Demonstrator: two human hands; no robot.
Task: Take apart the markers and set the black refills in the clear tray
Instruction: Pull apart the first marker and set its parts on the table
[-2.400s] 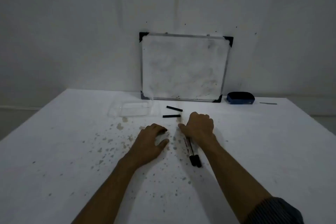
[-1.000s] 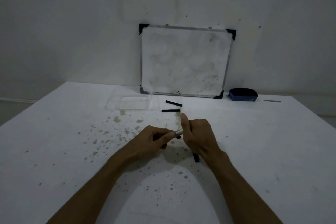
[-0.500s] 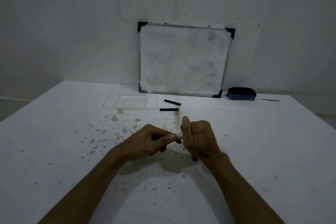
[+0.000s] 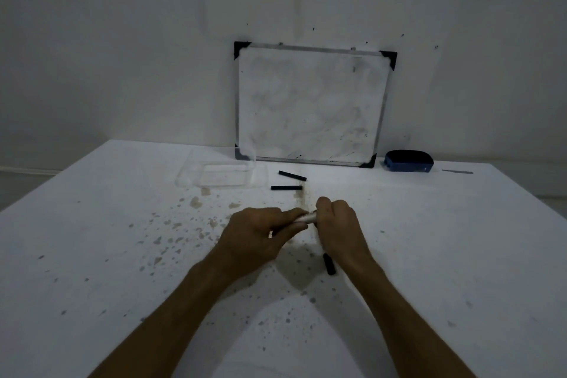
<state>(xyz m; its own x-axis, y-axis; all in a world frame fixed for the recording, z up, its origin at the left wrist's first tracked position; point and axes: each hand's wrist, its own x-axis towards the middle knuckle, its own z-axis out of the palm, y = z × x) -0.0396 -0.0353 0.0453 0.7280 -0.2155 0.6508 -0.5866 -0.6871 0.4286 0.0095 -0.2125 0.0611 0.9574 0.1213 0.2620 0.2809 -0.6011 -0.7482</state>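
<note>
Both my hands hold one marker (image 4: 306, 218) just above the table's middle. My left hand (image 4: 257, 236) grips its left part, and my right hand (image 4: 340, 227) is closed around its right end; only a short pale stretch shows between them. A second marker (image 4: 329, 264) lies on the table under my right wrist, only its black end visible. Two black refills (image 4: 292, 175) (image 4: 286, 187) lie on the table farther back, to the right of the clear tray (image 4: 196, 176). Nothing is visible inside the tray.
A small whiteboard (image 4: 310, 104) leans against the wall at the table's back edge. A blue eraser (image 4: 408, 160) sits to its right, with a thin grey strip (image 4: 457, 172) beyond. Brown stains speckle the white tabletop (image 4: 460, 255).
My hands lifted one marker off the table and now grip it at both ends. The other marker stayed on the table. The camera view rose slightly.
</note>
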